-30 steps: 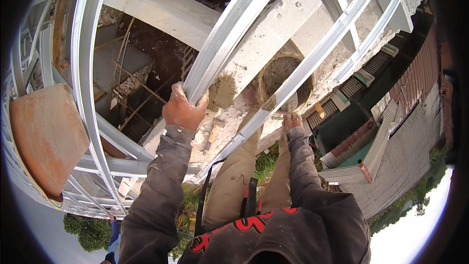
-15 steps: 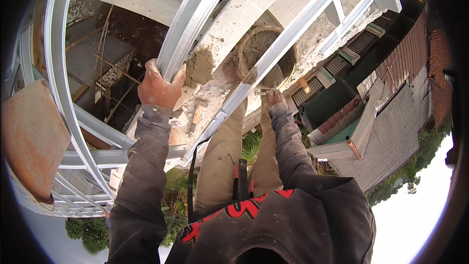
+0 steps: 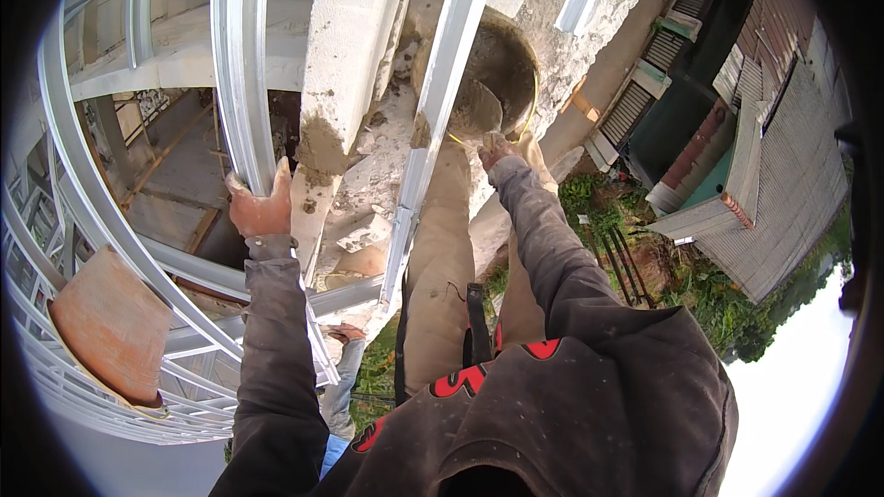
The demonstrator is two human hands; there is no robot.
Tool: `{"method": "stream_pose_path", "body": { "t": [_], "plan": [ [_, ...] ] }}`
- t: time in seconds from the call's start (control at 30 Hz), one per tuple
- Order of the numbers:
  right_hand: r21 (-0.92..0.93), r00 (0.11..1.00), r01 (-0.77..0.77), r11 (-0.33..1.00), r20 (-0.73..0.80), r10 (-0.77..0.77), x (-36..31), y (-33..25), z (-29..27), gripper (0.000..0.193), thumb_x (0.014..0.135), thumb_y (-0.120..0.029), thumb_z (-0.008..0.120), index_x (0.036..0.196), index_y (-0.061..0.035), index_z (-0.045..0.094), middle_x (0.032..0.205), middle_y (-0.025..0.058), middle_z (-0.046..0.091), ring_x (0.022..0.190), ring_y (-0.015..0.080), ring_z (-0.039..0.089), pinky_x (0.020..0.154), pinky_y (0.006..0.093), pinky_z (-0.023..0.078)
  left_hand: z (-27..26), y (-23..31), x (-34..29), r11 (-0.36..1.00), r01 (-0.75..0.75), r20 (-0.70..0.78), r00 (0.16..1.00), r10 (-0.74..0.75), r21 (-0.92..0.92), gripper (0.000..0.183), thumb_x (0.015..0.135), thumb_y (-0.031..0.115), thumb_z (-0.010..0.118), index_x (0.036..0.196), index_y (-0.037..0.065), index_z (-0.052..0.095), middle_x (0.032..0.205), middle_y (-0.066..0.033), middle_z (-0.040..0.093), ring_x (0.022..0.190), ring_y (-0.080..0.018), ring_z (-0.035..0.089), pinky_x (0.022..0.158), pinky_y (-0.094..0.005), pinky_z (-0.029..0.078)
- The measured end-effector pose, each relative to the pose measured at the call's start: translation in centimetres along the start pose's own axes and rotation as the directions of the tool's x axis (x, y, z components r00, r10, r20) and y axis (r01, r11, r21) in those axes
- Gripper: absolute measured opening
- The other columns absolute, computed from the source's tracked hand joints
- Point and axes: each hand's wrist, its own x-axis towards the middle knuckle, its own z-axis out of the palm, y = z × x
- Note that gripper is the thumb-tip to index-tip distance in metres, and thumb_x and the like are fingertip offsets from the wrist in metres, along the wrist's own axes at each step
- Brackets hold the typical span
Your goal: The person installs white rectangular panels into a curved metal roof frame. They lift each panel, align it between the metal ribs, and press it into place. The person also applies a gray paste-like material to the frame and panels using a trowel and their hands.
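Note:
My left hand [image 3: 260, 206] is wrapped round the lower end of a silvery metal channel beam [image 3: 241, 64] that rises away from me. Farther right, my right hand [image 3: 498, 151] grips a trowel [image 3: 481, 109] by its handle, which the fingers mostly cover. Its grey blade lies inside a round bucket [image 3: 535, 83] of wet grey mortar [image 3: 502, 51]. Between my hands another metal channel [image 3: 425, 147] slants up, passing in front of the bucket's left side. A patch of mortar [image 3: 322, 147] clings to the pale wall top [image 3: 354, 37].
Curved metal framing [image 3: 120, 193] and a terracotta ridge tile [image 3: 112, 327] are on the left, beside a deep opening [image 3: 175, 179]. Another person's jeans leg [image 3: 343, 396] shows low down. Rubble [image 3: 364, 232] lies near my legs. Lower roofs [image 3: 783, 212] and greenery drop away at right.
My right hand has moved forward to the bucket, and the trowel blade is now inside it. My left hand still holds its beam. The view has shifted, and another person's leg has appeared.

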Motion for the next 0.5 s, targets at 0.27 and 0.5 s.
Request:
{"method": "stream_pose_path", "body": {
  "t": [0.27, 0.5],
  "plan": [
    [-0.12, 0.995, -0.041, 0.992, -0.091, 0.03, 5.1, -1.5, 1.8, 0.051, 0.087, -0.036, 0.051, 0.128, -0.0055, 0.048, 0.121, 0.0165, 0.056, 0.11, 0.032, 0.055, 0.091, 0.0394, 0.046, -0.1, 0.1, -0.3, 0.996, -0.009, -0.018, 1.0, 0.008, -0.085, 0.069, 0.067, 0.044, 0.079, 0.109, -0.004, 0.051, 0.088, -0.0209, 0.065, 0.077, -0.0337, 0.066, 0.069, -0.0404, 0.051],
    [-0.196, 0.996, -0.059, 0.979, -0.078, 0.044, 11.2, -0.5, 5.2, 0.05, 0.086, -0.036, 0.051, 0.126, -0.005, 0.049, 0.122, 0.0184, 0.055, 0.112, 0.0324, 0.054, 0.092, 0.0392, 0.046, 0.3, -0.3, -0.6, 0.979, -0.054, -0.052, 0.998, 0.044, -0.198, 0.068, 0.07, 0.039, 0.078, 0.112, -0.005, 0.047, 0.093, -0.0228, 0.062, 0.081, -0.0351, 0.064, 0.071, -0.0406, 0.05]
  ]
}}
